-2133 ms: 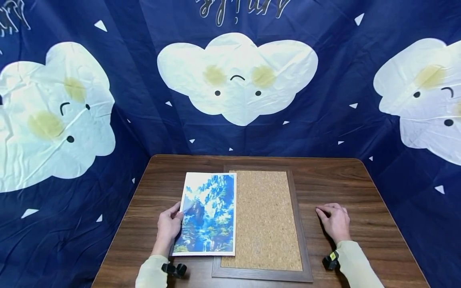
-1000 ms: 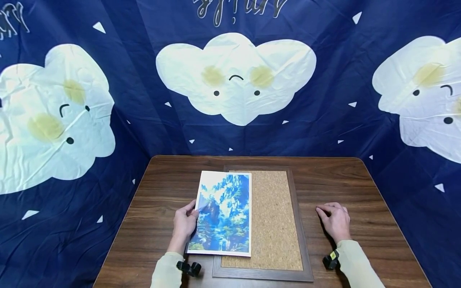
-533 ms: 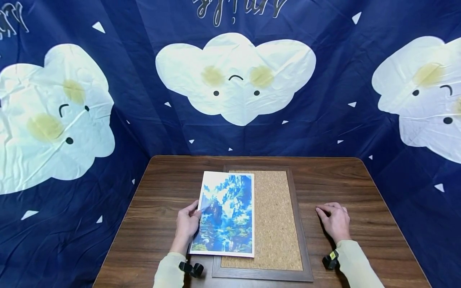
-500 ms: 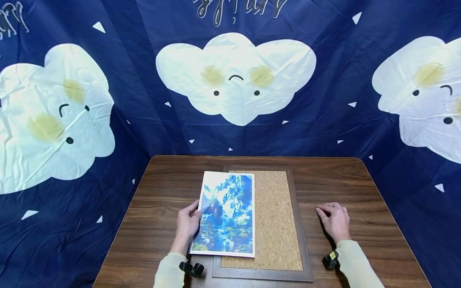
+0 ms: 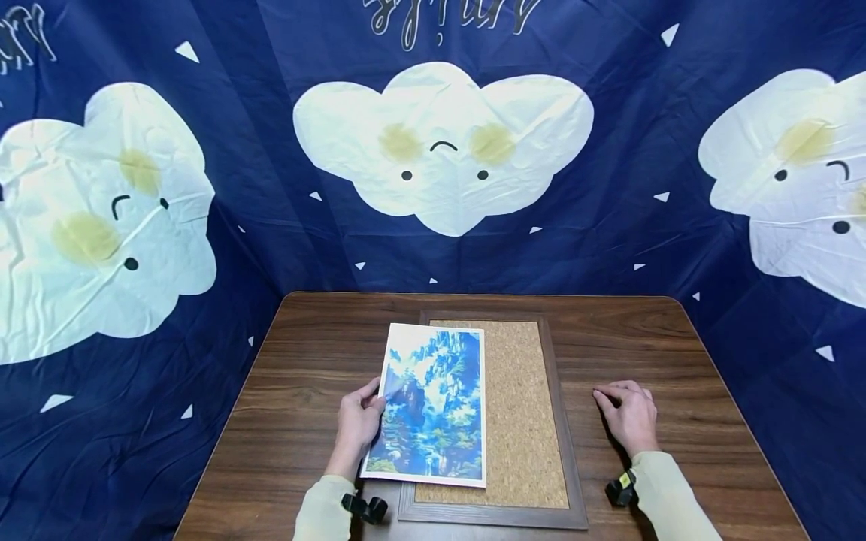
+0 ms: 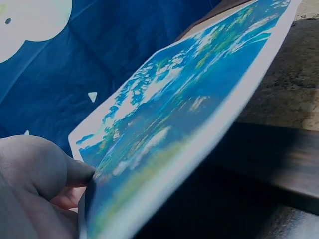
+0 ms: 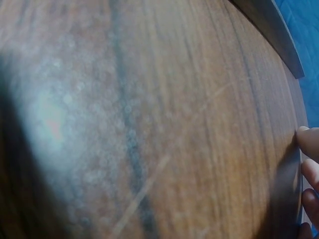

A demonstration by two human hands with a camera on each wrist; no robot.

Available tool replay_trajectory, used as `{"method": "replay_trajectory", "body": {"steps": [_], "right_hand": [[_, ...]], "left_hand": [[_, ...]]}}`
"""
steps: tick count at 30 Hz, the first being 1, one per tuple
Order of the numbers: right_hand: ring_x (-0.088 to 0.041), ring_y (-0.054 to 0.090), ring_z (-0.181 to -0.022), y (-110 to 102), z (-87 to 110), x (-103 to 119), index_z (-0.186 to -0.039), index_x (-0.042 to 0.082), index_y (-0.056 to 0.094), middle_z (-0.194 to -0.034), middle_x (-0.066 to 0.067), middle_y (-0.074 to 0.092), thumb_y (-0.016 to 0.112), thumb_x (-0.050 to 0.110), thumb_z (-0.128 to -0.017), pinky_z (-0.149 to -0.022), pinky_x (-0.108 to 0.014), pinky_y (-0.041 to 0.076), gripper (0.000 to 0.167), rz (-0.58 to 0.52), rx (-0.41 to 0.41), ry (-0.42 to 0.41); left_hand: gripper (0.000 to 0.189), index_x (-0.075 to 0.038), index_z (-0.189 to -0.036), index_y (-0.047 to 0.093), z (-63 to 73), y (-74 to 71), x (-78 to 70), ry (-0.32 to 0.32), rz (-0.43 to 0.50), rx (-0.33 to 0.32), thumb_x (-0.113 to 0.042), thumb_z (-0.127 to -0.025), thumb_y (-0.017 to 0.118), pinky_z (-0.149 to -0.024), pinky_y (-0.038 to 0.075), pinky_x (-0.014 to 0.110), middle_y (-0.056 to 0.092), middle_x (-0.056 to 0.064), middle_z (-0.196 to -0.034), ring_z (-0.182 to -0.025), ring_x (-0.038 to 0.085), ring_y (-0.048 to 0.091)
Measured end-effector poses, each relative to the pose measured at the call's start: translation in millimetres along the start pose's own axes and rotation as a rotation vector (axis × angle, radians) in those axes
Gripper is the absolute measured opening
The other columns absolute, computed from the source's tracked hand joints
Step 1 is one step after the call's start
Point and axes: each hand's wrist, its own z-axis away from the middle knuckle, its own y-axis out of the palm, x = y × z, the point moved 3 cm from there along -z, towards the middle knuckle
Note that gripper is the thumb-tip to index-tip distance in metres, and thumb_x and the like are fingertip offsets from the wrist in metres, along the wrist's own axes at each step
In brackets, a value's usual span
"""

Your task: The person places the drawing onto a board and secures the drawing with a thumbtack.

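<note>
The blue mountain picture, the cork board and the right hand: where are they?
Blue mountain picture (image 5: 431,406): head view, middle of its printed face.
Cork board (image 5: 523,413): head view, uncovered part of the cork.
Right hand (image 5: 632,418): head view, back of the hand.

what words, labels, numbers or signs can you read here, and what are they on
Blue curtain, top centre: upside-down script, cut off by the picture's edge; not surely readable.
Same curtain, top left: more lettering, also cut off; unreadable.
Yellow patch on the right wrist's black device: any marking too small to read.
Landscape print, cork board: no text seen.
</note>
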Motion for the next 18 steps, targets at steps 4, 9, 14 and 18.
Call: {"method": "replay_trajectory", "body": {"steps": [4,9,14,18], "right_hand": [[-0.041,0.061,-0.091,-1,0.0,0,-0.09,0.003,0.084,-0.095,-0.017,0.072,0.087,0.004,-0.083,-0.079,-0.053,0.043,0.008,-0.001,-0.006,-0.004],[-0.041,0.061,-0.091,0,-0.1,0,-0.089,0.003,0.084,-0.095,-0.017,0.072,0.087,0.004,-0.082,-0.079,-0.053,0.043,0.008,-0.001,-0.01,-0.009],[-0.042,0.062,-0.091,0,-0.3,-1,-0.089,0.003,0.084,-0.095,-0.017,0.072,0.087,0.004,-0.082,-0.08,-0.052,0.043,0.008,-0.002,-0.012,-0.013],[-0.041,0.062,-0.092,1,-0.1,-3,-0.09,0.002,0.084,-0.095,-0.017,0.072,0.086,0.005,-0.083,-0.081,-0.053,0.042,0.008,-0.002,-0.007,-0.008]], "left_hand": [[0.044,-0.003,-0.14,0.067,0.8,4.2,-0.6,0.002,0.013,0.003,0.002,-0.096,0.069,-0.059,0.043,0.02,0.059,0.0,-0.077,-0.073,0.012,0.055],[0.044,-0.001,-0.139,0.067,1.2,8.5,-1.9,0.001,0.043,0.011,0.005,-0.095,0.068,-0.058,0.044,0.019,0.06,0.001,-0.078,-0.074,0.011,0.055],[0.044,0.001,-0.14,0.066,3.0,11.1,-4.5,0.006,0.07,0.034,0.007,-0.096,0.067,-0.057,0.044,0.019,0.061,0.003,-0.078,-0.073,0.011,0.055],[0.044,0.001,-0.139,0.066,4.7,14.0,-5.6,0.003,0.087,0.044,0.008,-0.095,0.067,-0.057,0.045,0.019,0.062,0.003,-0.078,-0.072,0.01,0.056]]}}
